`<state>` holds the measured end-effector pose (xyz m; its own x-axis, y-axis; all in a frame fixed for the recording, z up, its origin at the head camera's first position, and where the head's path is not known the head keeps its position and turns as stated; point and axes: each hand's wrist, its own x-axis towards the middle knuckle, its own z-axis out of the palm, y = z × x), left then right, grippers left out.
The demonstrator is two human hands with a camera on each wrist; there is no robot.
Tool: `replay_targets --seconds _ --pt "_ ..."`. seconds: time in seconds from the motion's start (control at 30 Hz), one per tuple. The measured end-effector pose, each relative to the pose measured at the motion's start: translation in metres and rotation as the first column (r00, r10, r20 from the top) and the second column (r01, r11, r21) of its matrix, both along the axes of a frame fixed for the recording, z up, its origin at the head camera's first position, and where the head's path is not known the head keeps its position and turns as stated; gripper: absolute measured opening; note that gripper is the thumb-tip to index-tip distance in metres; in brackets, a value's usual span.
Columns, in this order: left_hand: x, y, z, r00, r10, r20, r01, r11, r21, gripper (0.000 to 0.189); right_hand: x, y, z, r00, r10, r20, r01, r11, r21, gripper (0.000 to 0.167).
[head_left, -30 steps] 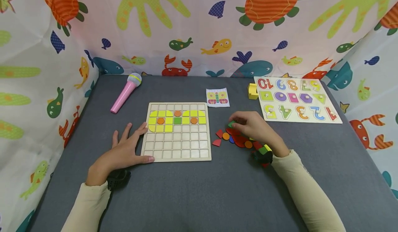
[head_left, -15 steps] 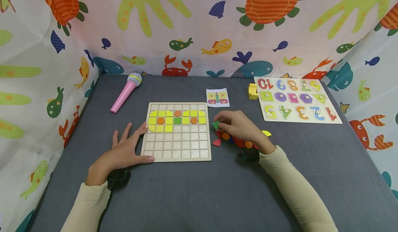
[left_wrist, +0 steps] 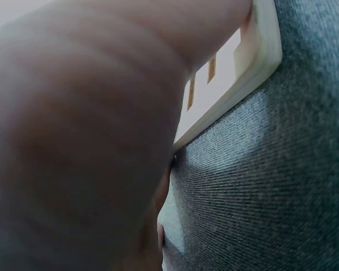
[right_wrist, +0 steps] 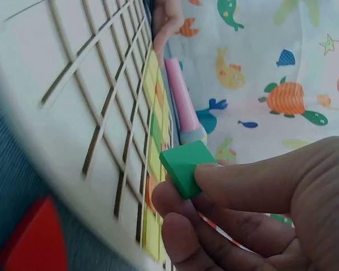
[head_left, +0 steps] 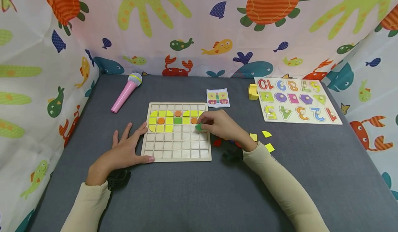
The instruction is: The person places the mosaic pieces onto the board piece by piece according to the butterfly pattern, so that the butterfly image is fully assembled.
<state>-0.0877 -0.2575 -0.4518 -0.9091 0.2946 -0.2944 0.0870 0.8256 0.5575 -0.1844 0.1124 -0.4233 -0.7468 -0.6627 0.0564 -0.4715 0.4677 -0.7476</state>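
Observation:
A square wooden grid board (head_left: 186, 145) lies on the grey table, its upper rows partly filled with yellow, orange and green tiles. My left hand (head_left: 124, 151) rests with spread fingers on the board's left edge, thumb at the near corner; the left wrist view shows mostly its skin and the board corner. Between thumb and fingertips my right hand (head_left: 222, 124) pinches a green square tile (right_wrist: 186, 164), over the right part of the board just below the filled rows. Loose tiles, among them a yellow one (head_left: 269, 147), lie right of the board, partly hidden under the right wrist.
A small butterfly pattern card (head_left: 218, 98) lies behind the board. At the back left is a pink toy microphone (head_left: 125, 94). To the back right lie a number puzzle board (head_left: 298, 100) and a yellow block (head_left: 253, 92). A printed curtain surrounds the table.
My right hand has moved left from the loose tiles to above the board, carrying the green tile. The left hand has stayed on the board's edge.

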Motion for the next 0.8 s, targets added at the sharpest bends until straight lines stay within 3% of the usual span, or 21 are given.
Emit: replay_targets --seconds 0.4,0.8 --pt "0.000 -0.001 0.000 1.000 0.001 0.000 -0.001 1.000 0.008 0.125 -0.007 -0.043 0.002 0.999 0.034 0.007 -0.034 0.998 -0.046 0.005" --pt "0.000 -0.001 0.001 1.000 -0.003 0.005 0.003 1.000 0.000 0.124 -0.007 -0.074 0.002 0.997 0.052 -0.052 -0.050 0.998 0.040 0.002"
